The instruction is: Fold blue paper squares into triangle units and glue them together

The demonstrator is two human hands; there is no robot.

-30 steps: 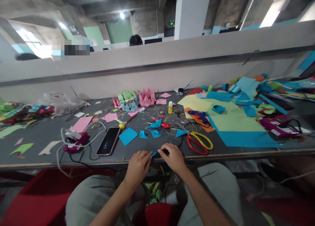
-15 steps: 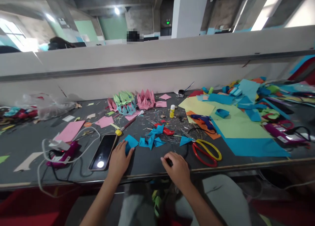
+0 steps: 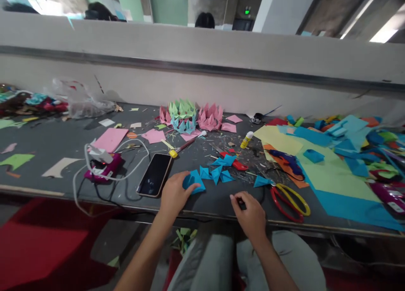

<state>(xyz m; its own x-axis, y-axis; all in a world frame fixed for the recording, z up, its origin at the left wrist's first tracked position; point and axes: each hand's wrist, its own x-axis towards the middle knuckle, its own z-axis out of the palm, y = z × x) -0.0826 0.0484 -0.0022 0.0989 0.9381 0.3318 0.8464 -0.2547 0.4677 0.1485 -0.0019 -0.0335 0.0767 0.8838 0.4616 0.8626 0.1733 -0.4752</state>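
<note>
My left hand [image 3: 177,193] lies on the table with its thumb and fingers closed on a small blue paper square [image 3: 193,182]. Just past that paper lie several folded blue paper pieces [image 3: 217,173]. To the right, my right hand [image 3: 249,213] rests near the table's front edge, fingers curled in and thumb close to the index finger. Its palm is hidden, so what it holds, if anything, does not show. Beyond it are a blue paper triangle [image 3: 262,181] and scissors [image 3: 290,202] with red and yellow handles.
Left of my left hand lie a phone [image 3: 155,175] and a purple power strip [image 3: 106,168] with a white cable. Folded paper crowns [image 3: 183,111] stand at the back. A glue stick [image 3: 247,140], a blue glue gun [image 3: 286,161] and coloured sheets [image 3: 332,168] are on the right.
The whole scene has shifted rightward as my head turned left and down. The blue square sits closer to my body relative to the folded pieces. My right hand stays curled near the edge.
</note>
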